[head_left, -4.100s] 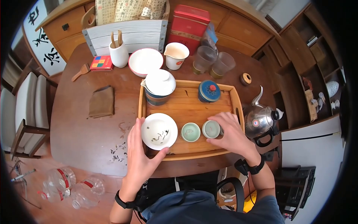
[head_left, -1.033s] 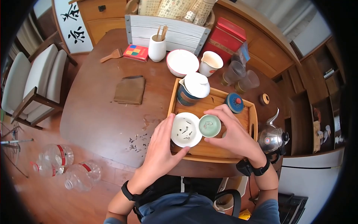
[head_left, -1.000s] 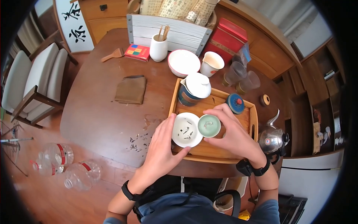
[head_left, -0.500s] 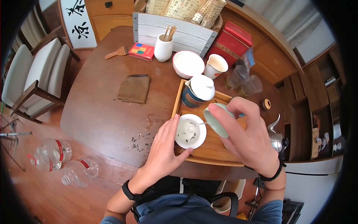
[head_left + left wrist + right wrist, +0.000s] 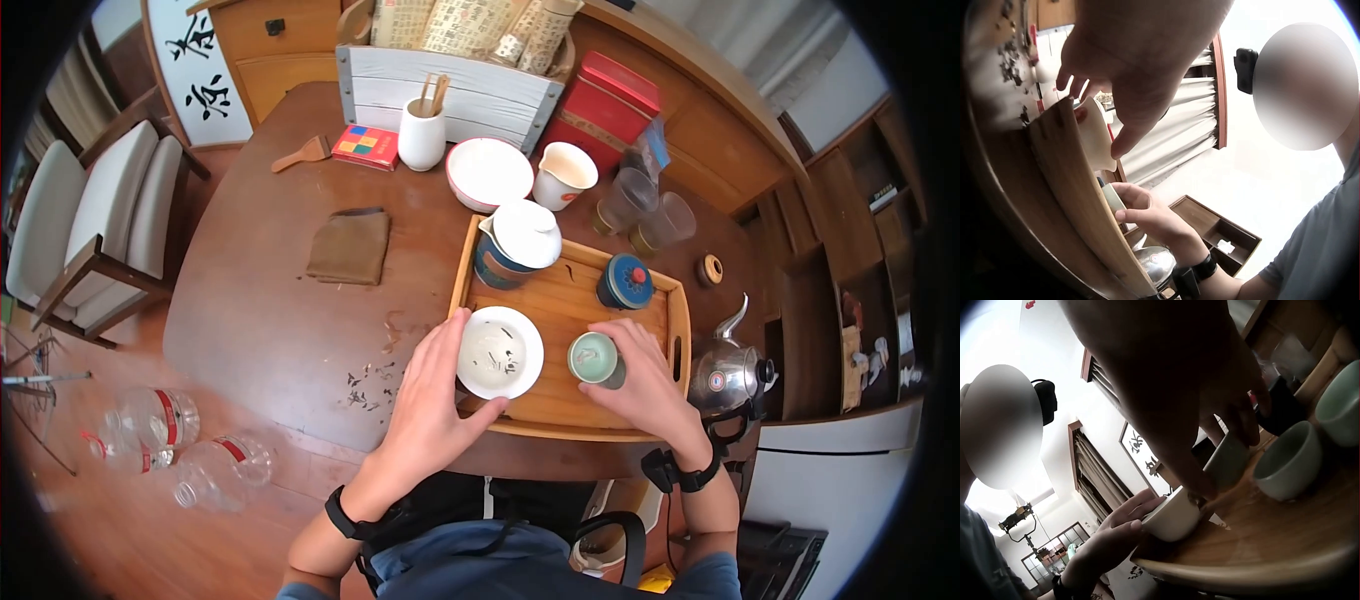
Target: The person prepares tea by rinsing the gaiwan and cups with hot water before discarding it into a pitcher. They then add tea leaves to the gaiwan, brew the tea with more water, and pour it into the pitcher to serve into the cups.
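Observation:
My left hand spans the white tea bowl between thumb and fingers at the tray's left side. Loose dark tea leaves lie in the bowl with some liquid. My right hand pinches a small pale-green teacup, upright and low over the tray, to the bowl's right. In the right wrist view, that held teacup sits near the white bowl, and two more teacups stand close by, one greyish teacup and one green teacup. From the head view, my right hand mostly hides them.
The wooden tray also carries a blue pot with a white lid and a blue lidded jar. A steel kettle stands right of it. Leftward lie a folded brown cloth and scattered leaves.
The right hand lifted the green teacup to the white bowl, tipped a thin stream into it, then righted it and drew it back rightward and down. The left hand stays at the bowl.

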